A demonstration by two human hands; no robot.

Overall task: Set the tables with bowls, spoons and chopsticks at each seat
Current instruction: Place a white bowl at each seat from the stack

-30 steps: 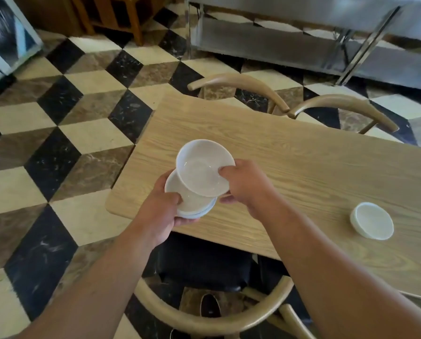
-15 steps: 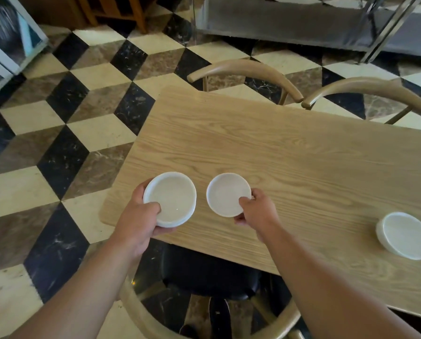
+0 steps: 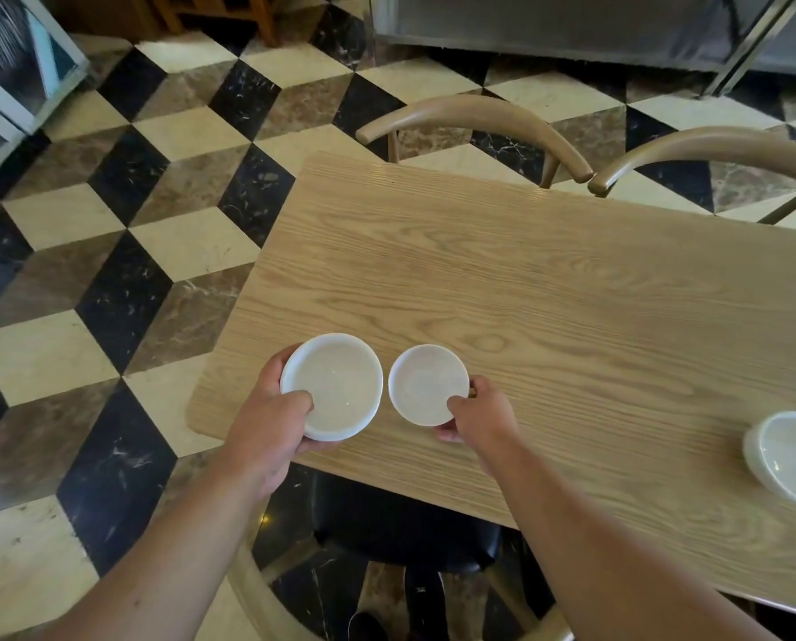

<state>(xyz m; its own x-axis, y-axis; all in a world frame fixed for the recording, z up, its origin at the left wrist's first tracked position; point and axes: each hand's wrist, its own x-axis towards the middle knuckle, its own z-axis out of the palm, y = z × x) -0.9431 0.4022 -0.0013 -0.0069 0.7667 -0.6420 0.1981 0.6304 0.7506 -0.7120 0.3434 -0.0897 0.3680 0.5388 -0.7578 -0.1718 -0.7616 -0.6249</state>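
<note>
My left hand (image 3: pixel 273 421) grips a small stack of white bowls (image 3: pixel 333 386) by its near-left rim, held just over the near left corner of the wooden table (image 3: pixel 549 316). Right beside it, my right hand (image 3: pixel 477 416) pinches the rim of a single white bowl (image 3: pixel 428 384) that sits on or just above the tabletop. Another white bowl (image 3: pixel 791 458) rests on the table at the far right, near the front edge. No spoons or chopsticks are in view.
Two curved wooden chair backs (image 3: pixel 475 120) (image 3: pixel 710 152) stand along the table's far side. A chair with a black seat (image 3: pixel 405 532) is tucked under the near edge. A steel counter (image 3: pixel 572 25) runs along the back, a cabinet (image 3: pixel 7 81) at the far left.
My right hand lifted the top bowl off the stack, carried it right and lowered it to the table. My left hand brought the stack down over the table corner.
</note>
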